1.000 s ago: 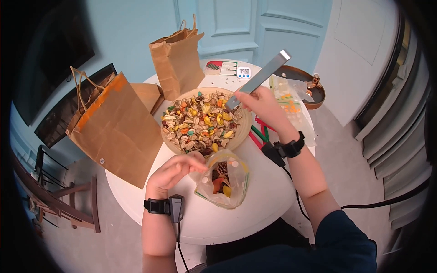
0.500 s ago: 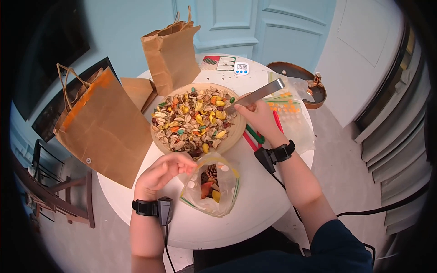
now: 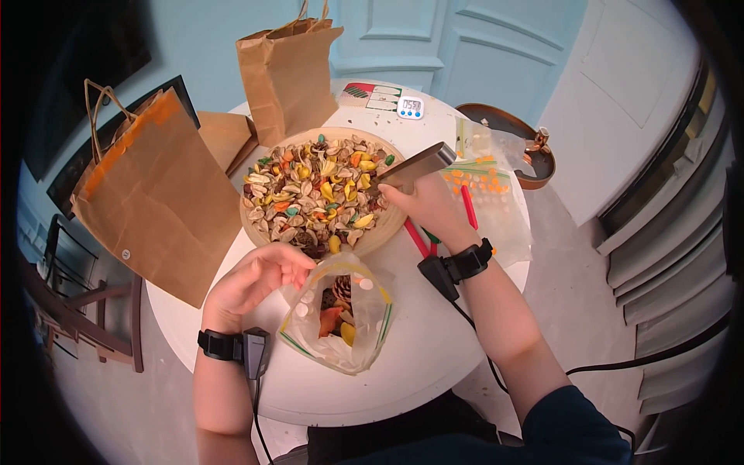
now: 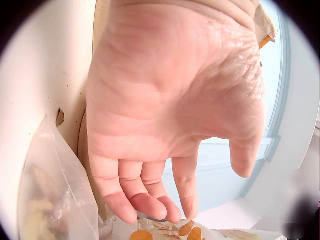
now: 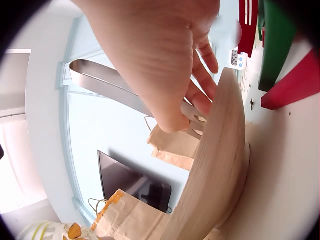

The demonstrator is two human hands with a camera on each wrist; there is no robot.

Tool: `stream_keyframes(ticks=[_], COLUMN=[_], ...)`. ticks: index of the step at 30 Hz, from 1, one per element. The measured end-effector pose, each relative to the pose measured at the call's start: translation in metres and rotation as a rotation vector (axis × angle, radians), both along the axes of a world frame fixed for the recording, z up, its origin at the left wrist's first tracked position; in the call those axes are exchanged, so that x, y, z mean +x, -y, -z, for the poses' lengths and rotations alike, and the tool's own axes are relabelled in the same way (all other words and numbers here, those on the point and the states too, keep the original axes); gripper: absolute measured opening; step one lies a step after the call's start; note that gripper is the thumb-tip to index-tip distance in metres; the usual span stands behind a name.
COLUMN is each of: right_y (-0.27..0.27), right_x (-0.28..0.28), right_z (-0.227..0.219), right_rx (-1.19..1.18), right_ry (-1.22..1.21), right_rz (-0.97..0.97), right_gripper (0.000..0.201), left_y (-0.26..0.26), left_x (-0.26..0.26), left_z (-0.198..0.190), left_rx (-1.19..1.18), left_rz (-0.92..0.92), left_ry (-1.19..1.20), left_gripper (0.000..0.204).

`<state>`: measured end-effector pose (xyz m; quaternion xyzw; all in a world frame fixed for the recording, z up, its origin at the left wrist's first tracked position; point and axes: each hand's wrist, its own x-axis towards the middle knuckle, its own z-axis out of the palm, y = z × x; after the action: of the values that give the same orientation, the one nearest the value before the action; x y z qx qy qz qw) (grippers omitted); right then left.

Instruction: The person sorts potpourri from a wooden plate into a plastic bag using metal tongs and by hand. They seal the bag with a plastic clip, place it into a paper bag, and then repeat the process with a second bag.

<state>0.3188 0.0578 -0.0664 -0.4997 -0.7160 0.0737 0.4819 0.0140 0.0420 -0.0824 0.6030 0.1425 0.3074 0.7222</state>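
Observation:
A pair of metal tongs [image 3: 422, 164] is held between the thumb and fingers of my right hand [image 3: 430, 208], at the right rim of a wooden bowl [image 3: 384, 242]. The tips of the tongs reach over the bowl, which is full of potpourri [image 3: 310, 190] in beige, yellow, orange and green. In front of the bowl an open zip-top plastic bag [image 3: 364, 341] stands with a pine cone [image 3: 342, 289] and dried pieces inside. My left hand [image 3: 257, 277] hovers at the bag's left rim, palm facing it, fingers loosely bent and gripping nothing; the left wrist view shows the bare palm [image 4: 160, 95].
Two brown paper bags [image 3: 155, 201] [image 3: 287, 77] stand left and behind the bowl. A white digital timer [image 3: 410, 108] lies at the back. Right of the bowl are red and green tools [image 5: 275, 45] and a flat plastic bag [image 3: 496, 209] with orange dots. A round tray [image 3: 508, 116] sits beyond.
The tongs have come down from a raised slant to a flatter pose, with their tips at the potpourri. My left hand stays beside the plastic bag. The whole head view has shifted.

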Motion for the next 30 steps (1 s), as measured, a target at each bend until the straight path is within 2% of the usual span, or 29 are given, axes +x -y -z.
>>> stream_keyframes(ticks=[3, 7, 9, 11, 13, 14, 15, 17, 19, 21, 25, 27, 28, 30], right_y=[0.003, 0.003, 0.010, 0.010, 0.021, 0.027, 0.028, 0.031, 0.039, 0.050, 0.045, 0.036, 0.031, 0.020], right_x=[-0.001, 0.003, 0.001, 0.005, 0.004, -0.001, -0.001, 0.003, 0.000, -0.012, -0.010, -0.006, -0.004, -0.002], right_z=[-0.004, -0.009, -0.024, -0.025, -0.033, -0.035, -0.033, -0.031, -0.030, -0.046, -0.037, -0.029, -0.029, -0.030], right_rx=[-0.129, -0.175, -0.352, -0.324, -0.362, -0.406, -0.411, -0.441, -0.460, -0.578, -0.653, -0.491, -0.492, -0.350], right_ry=[0.007, -0.019, -0.470, -0.516, -0.774, -0.858, -0.861, -0.577, -0.511, -0.275, -0.177, -0.549, -0.547, -0.644], right_rz=[0.050, 0.084, -0.091, -0.183, -0.538, -0.584, -0.589, -0.853, -0.812, -0.948, -0.820, -0.626, -0.624, -0.307], right_gripper=[0.030, 0.030, 0.032, 0.030, 0.029, 0.030, 0.030, 0.033, 0.035, 0.035, 0.039, 0.037, 0.037, 0.035], left_y=[-0.001, 0.001, 0.003, 0.003, 0.004, 0.005, 0.005, 0.003, 0.005, 0.007, 0.009, 0.009, 0.007, 0.005], left_x=[-0.001, -0.001, -0.003, -0.007, -0.006, -0.005, -0.005, -0.003, -0.001, 0.001, 0.004, 0.004, 0.004, 0.004], left_z=[0.001, 0.000, -0.001, -0.003, -0.007, -0.009, -0.007, -0.003, -0.005, -0.008, -0.012, -0.011, -0.009, -0.007], left_rx=[-0.001, 0.029, 0.039, 0.103, 0.111, 0.123, 0.119, 0.083, 0.059, 0.037, 0.048, 0.043, 0.042, 0.043], left_rz=[0.009, 0.029, 0.034, 0.177, 0.188, 0.216, 0.210, 0.184, 0.161, 0.139, 0.100, 0.084, 0.081, 0.079], left_ry=[0.006, 0.015, 0.030, 0.054, 0.023, -0.009, -0.012, 0.004, -0.005, -0.013, -0.035, -0.036, -0.031, -0.026], left_gripper=[0.076, 0.075, 0.074, 0.071, 0.070, 0.069, 0.069, 0.069, 0.070, 0.071, 0.073, 0.074, 0.075, 0.076])
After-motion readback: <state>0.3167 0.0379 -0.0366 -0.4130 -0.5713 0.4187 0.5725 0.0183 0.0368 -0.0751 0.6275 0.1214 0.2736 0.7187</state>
